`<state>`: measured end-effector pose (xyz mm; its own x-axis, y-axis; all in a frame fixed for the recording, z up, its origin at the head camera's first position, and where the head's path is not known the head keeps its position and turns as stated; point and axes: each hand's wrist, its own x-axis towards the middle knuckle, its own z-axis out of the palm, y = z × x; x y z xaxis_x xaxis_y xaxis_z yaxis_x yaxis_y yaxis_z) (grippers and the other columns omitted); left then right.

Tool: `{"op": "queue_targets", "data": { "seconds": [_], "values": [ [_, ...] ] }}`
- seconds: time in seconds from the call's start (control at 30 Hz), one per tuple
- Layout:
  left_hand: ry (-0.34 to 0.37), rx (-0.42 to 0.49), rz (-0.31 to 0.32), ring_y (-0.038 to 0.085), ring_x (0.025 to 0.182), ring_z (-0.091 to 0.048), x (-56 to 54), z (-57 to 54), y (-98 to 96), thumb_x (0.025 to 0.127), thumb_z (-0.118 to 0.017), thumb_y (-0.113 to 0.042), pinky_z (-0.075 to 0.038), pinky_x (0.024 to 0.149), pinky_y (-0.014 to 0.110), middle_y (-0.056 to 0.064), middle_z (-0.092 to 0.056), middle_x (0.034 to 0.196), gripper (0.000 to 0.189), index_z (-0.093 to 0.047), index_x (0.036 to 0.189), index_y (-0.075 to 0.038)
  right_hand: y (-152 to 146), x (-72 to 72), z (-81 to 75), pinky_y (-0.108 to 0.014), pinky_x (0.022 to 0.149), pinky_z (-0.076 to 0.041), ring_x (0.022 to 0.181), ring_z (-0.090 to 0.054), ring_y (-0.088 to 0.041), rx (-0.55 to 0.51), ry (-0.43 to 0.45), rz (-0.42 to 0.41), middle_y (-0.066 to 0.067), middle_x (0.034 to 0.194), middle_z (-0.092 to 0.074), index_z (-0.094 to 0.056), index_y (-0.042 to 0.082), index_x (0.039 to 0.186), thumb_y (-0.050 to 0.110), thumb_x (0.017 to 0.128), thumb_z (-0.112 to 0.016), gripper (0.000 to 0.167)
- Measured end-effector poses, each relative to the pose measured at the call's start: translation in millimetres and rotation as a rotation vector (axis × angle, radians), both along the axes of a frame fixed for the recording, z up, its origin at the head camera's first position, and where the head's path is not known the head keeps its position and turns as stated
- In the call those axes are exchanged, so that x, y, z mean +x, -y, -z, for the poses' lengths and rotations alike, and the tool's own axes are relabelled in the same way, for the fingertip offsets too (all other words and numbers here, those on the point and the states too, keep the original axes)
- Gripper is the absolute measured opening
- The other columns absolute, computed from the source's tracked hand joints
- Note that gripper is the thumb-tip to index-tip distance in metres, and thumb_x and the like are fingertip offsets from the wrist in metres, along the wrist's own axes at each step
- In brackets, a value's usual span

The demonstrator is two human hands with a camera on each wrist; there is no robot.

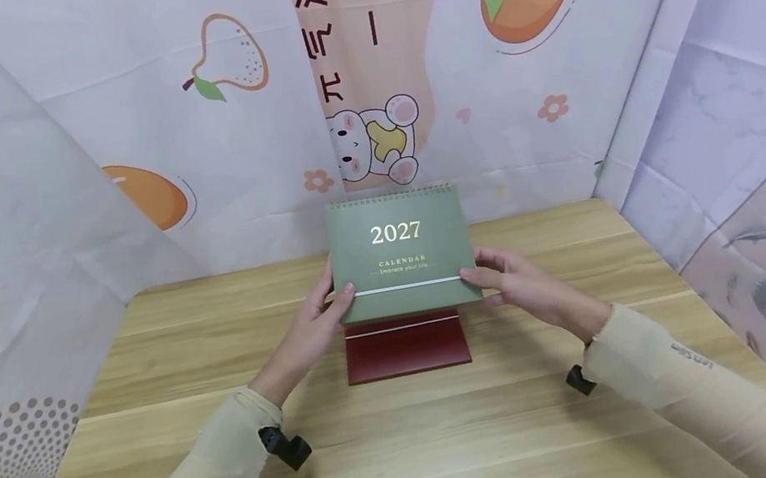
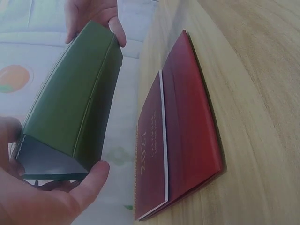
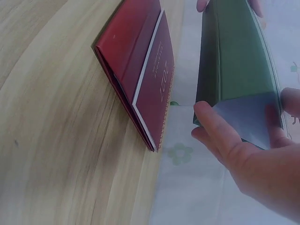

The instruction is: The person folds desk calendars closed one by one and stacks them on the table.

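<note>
A green 2027 desk calendar [image 1: 399, 246], spiral-bound along its top, is held up off the table between both hands. My left hand [image 1: 306, 332] grips its left end, thumb on the front cover. At the right end, my right hand [image 1: 530, 289] grips it the same way. The left wrist view shows the calendar's hollow triangular base [image 2: 61, 108] from its open end. Below and nearer to me, a dark red 2027 calendar [image 1: 407, 351] lies on the wooden table, its upper part hidden by the green one in the head view. Neither hand touches the red calendar.
The wooden table [image 1: 419, 453] reaches back to a white printed cloth [image 1: 248, 160] with fruit and a cartoon figure. Cloth walls [image 1: 722, 131] flank it on both sides. Small black devices [image 1: 289, 447] are at both wrists.
</note>
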<state>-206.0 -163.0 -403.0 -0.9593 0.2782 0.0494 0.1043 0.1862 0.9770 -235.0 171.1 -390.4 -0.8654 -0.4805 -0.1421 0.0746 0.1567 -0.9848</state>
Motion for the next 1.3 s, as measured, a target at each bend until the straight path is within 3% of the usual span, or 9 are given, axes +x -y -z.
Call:
{"op": "queue_targets", "data": {
  "seconds": [0.17, 0.37, 0.47, 0.63, 0.77, 0.93, 1.13, 1.3],
  "values": [
    [0.013, -0.027, -0.011, 0.038, 0.125, -0.054, -0.1, -1.3, 0.9, 0.105, -0.05, -0.047, -0.053, 0.095, 0.05, 0.011, -0.034, 0.155, 0.065, -0.014, 0.159, -0.05, 0.4, -0.1, -1.1, -0.051, 0.097, -0.051, 0.116, -0.058, -0.028, 0.012, -0.011, -0.003, -0.016, 0.146, -0.044, -0.04, 0.012, 0.155, 0.032, 0.103, -0.061, 0.059],
    [0.046, -0.036, -0.026, 0.037, 0.123, -0.054, 0.5, -2.5, 2.1, 0.104, -0.05, -0.05, -0.054, 0.093, 0.047, 0.012, -0.035, 0.153, 0.067, -0.014, 0.16, -0.048, 2.3, 0.6, -0.1, -0.051, 0.095, -0.052, 0.12, -0.059, -0.031, 0.063, -0.05, -0.005, -0.01, 0.148, -0.047, -0.04, 0.024, 0.156, 0.032, 0.095, -0.074, 0.07],
    [0.062, -0.03, -0.022, 0.037, 0.123, -0.054, -0.1, -1.2, 2.5, 0.104, -0.05, -0.051, -0.054, 0.093, 0.046, 0.013, -0.035, 0.154, 0.067, -0.013, 0.16, -0.046, 1.5, 0.6, 1.8, -0.055, 0.098, -0.05, 0.121, -0.06, -0.034, 0.076, -0.069, -0.02, -0.008, 0.15, -0.047, -0.04, 0.025, 0.157, 0.03, 0.092, -0.078, 0.075],
    [0.082, -0.012, -0.026, 0.036, 0.125, -0.052, -0.8, -1.0, 1.7, 0.103, -0.052, -0.051, -0.054, 0.094, 0.047, 0.012, -0.035, 0.154, 0.069, -0.015, 0.161, -0.045, -1.9, 0.1, 4.3, -0.048, 0.099, -0.05, 0.122, -0.06, -0.035, 0.091, -0.099, -0.045, -0.004, 0.154, -0.043, -0.036, 0.026, 0.158, 0.027, 0.09, -0.08, 0.081],
    [0.09, -0.016, -0.032, 0.036, 0.123, -0.052, -1.8, -2.5, 0.3, 0.104, -0.053, -0.048, -0.052, 0.095, 0.049, 0.013, -0.037, 0.151, 0.069, -0.015, 0.161, -0.042, -3.7, 0.6, 2.9, -0.051, 0.1, -0.049, 0.122, -0.06, -0.035, 0.113, -0.092, -0.051, -0.004, 0.157, -0.038, -0.033, 0.026, 0.159, 0.028, 0.089, -0.081, 0.085],
    [0.078, -0.032, -0.036, 0.037, 0.12, -0.053, -3.8, -2.1, -0.7, 0.104, -0.054, -0.047, -0.053, 0.093, 0.048, 0.016, -0.038, 0.147, 0.071, -0.014, 0.162, -0.041, -3.5, 1.4, 0.4, -0.055, 0.101, -0.047, 0.121, -0.062, -0.034, 0.111, -0.079, -0.052, -0.006, 0.159, -0.035, -0.032, 0.026, 0.16, 0.028, 0.089, -0.081, 0.087],
    [0.056, -0.01, -0.019, 0.038, 0.114, -0.057, -3.4, -2.7, -0.1, 0.103, -0.059, -0.04, -0.056, 0.088, 0.045, 0.016, -0.042, 0.144, 0.071, -0.018, 0.161, -0.043, -2.7, 0.7, 0.2, -0.046, 0.094, -0.052, 0.118, -0.063, -0.033, 0.109, -0.097, -0.053, -0.005, 0.158, -0.038, -0.033, 0.027, 0.16, 0.027, 0.09, -0.081, 0.085],
    [-0.007, -0.054, -0.015, 0.035, 0.11, -0.06, -1.7, -3.6, -0.1, 0.096, -0.072, -0.034, -0.055, 0.088, 0.04, 0.013, -0.048, 0.139, 0.081, -0.022, 0.159, -0.043, -3.0, 0.0, 2.1, -0.041, 0.085, -0.054, 0.116, -0.064, -0.032, 0.115, -0.108, -0.049, -0.005, 0.157, -0.039, -0.032, 0.027, 0.16, 0.025, 0.089, -0.081, 0.086]
  ]
}}
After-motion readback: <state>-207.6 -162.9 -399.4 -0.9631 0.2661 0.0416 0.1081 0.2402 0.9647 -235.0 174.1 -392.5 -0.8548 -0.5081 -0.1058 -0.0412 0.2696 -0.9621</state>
